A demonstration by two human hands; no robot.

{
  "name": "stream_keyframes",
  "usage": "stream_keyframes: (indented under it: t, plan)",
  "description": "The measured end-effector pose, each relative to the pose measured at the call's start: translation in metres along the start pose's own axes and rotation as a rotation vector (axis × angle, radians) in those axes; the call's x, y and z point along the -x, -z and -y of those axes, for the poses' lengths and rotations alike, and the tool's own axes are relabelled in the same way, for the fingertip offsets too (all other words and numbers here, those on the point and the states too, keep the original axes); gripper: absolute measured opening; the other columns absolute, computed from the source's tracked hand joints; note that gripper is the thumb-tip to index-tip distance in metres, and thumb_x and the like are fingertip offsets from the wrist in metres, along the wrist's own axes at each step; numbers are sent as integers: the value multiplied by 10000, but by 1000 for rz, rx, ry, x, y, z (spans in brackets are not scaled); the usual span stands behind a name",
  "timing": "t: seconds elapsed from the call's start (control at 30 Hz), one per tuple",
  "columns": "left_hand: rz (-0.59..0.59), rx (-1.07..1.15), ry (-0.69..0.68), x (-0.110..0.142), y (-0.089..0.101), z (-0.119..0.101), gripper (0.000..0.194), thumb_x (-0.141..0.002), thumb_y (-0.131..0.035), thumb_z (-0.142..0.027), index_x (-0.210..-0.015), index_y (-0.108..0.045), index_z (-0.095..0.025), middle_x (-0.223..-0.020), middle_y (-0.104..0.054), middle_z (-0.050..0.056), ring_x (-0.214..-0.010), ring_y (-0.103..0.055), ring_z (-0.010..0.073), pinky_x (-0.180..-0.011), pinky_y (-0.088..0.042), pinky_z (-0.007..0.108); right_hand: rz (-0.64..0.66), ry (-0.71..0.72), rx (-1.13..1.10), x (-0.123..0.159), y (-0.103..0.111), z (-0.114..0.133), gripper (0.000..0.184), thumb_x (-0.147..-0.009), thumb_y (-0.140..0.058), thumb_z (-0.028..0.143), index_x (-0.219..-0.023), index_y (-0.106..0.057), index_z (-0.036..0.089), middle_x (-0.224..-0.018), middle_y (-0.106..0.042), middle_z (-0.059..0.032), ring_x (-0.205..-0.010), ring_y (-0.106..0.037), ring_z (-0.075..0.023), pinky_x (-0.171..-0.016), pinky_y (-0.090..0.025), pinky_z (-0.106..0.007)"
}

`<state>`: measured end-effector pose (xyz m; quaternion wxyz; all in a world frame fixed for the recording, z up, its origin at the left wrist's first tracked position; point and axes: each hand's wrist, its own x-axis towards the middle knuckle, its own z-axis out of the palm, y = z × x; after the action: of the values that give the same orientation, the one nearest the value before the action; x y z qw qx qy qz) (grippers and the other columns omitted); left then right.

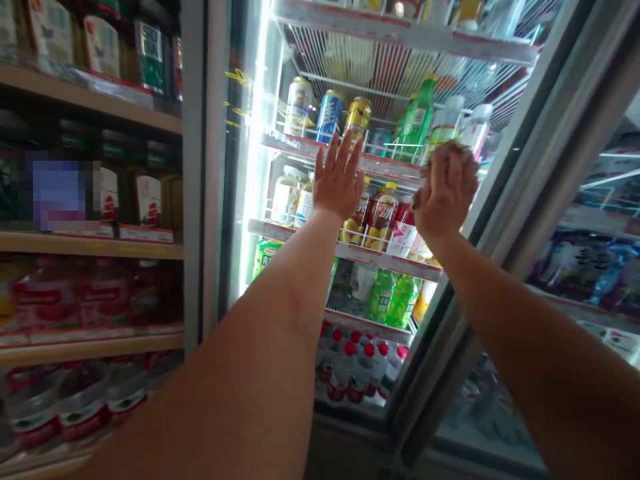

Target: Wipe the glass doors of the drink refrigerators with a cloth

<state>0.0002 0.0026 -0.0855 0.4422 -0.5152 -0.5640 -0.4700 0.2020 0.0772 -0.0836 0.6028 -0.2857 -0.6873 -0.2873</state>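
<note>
Both arms reach forward to the glass door [295,180] of a lit drinks fridge. With fingers spread, my left hand [339,177] lies flat on the glass, in front of a gold can [359,115] and the shelf edge below it. Farther right, my right hand [447,193] presses a crumpled brownish cloth [460,149] to the pane near the door's right frame. Its fingers lie over the cloth and hide part of it. Behind the glass, a green bottle [419,119] stands between the two hands, and a blue can [329,115] stands left of the gold one.
Wooden shelves [90,243] with bottles and jars stand at the left. A metal door frame [480,247] runs slantwise beside my right arm, with another fridge section [575,267] beyond it. Red-capped bottles [350,360] fill the lowest fridge shelf. Yellow marks [236,77] show at the left.
</note>
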Motion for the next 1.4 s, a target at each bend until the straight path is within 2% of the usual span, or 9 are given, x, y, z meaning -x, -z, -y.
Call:
stream_keyframes:
  t: [0.2, 0.4, 0.6, 0.7, 0.8, 0.87, 1.07, 1.17, 1.4]
  plan:
    - [5, -24, 2, 0, -2, 1, 652, -973, -239, -376, -1608, -256, -227, -1689, -87, -103, -1565, 88, 131, -1311, 70, 416, 219, 440, -33, -4, 7, -7, 601, -951, -426, 309, -1552, -417, 327, -1615, -402, -6, -1535, -268, -324, -1244, -216, -611]
    - [-23, -14, -26, 3, 1, 0, 650, -973, -277, -348, -1609, -283, -215, -1685, -162, -44, -1575, 13, 191, -1311, 7, 463, -100, -38, -6, -23, 16, -41, 577, -973, -372, 288, -1539, -444, 202, -1642, -344, -89, -1510, -268, -395, -1204, -226, -640]
    - [-33, -107, -36, 5, 4, -2, 631, -989, -291, -333, -1609, -283, -213, -1686, -182, -18, -1579, -74, 225, -1311, -40, 470, -117, -57, -2, -11, 3, -20, 600, -945, -435, 229, -1543, -453, 188, -1624, -372, -126, -1509, -259, -428, -1207, -217, -626]
    - [-27, -114, -52, 5, 3, -1, 638, -989, -298, -330, -1609, -277, -179, -1692, -170, 10, -1580, -64, 245, -1310, -38, 488, -40, 138, -26, 0, -4, -3, 563, -947, -430, 241, -1504, -508, 217, -1598, -419, -96, -1505, -281, -399, -1195, -251, -631]
    - [-12, -80, -33, 4, 0, 1, 635, -1000, -253, -368, -1618, -236, -221, -1692, -132, -70, -1575, 64, 181, -1314, 45, 439, 111, 449, -41, 4, -5, 3, 542, -944, -475, 281, -1484, -525, 268, -1562, -479, -44, -1495, -328, -344, -1217, -233, -609]
    - [4, -73, -13, 3, -2, 1, 630, -1009, -200, -388, -1623, -198, -247, -1684, -100, -135, -1552, 172, 131, -1302, 127, 388, 111, 497, -42, -4, -2, -8, 522, -941, -490, 280, -1459, -555, 279, -1536, -515, -34, -1475, -371, -323, -1232, -196, -597]
    - [44, -77, 15, 3, 1, -1, 643, -989, -203, -367, -1623, -200, -260, -1681, -107, -132, -1557, 147, 130, -1312, 86, 401, -99, -121, -64, -42, 12, -54, 630, -880, -506, 187, -1509, -513, 224, -1627, -378, -95, -1519, -258, -407, -1214, -160, -619]
    - [16, -56, 10, 3, 3, -2, 649, -977, -226, -352, -1619, -237, -254, -1683, -144, -101, -1571, 72, 163, -1317, 35, 431, -109, -172, -69, -35, 7, -30, 650, -891, -497, 177, -1540, -462, 160, -1658, -303, -127, -1541, -186, -420, -1232, -166, -593]
    - [17, -100, -4, 3, 1, -1, 644, -989, -257, -350, -1619, -240, -219, -1697, -111, -48, -1578, 32, 187, -1308, 46, 436, 123, 354, -65, 12, -18, 44, 609, -930, -452, 261, -1539, -441, 250, -1631, -370, -52, -1547, -214, -354, -1228, -226, -632]
